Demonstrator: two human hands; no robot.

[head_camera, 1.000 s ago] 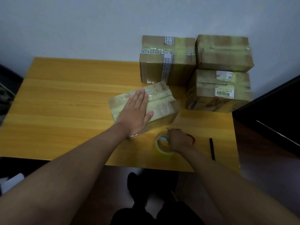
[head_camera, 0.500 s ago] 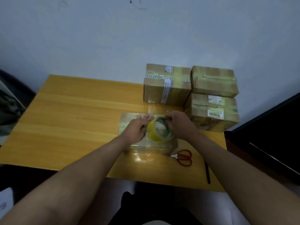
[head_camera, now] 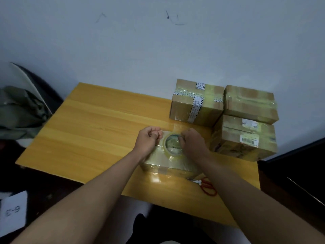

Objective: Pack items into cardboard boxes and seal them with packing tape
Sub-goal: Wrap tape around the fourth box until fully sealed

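Change: since half a second ago our left hand (head_camera: 149,138) has slid off the roll to the tape's free end; the roll sits lower over the box.
Left hand: we clench it, pinching what looks like the loose tape end, just left of the roll.
Right hand (head_camera: 192,144): we grip the yellowish roll of clear packing tape (head_camera: 171,146), fingers curled into its core.
Flat tape-wrapped cardboard box (head_camera: 165,162): lies under both hands, near the front edge of the yellow wooden table (head_camera: 91,131).
Three sealed brown cardboard boxes (head_camera: 197,103): grouped at the table's far right corner, one stacked on another.
Red-handled scissors (head_camera: 207,186): at the front edge, right of the flat box.
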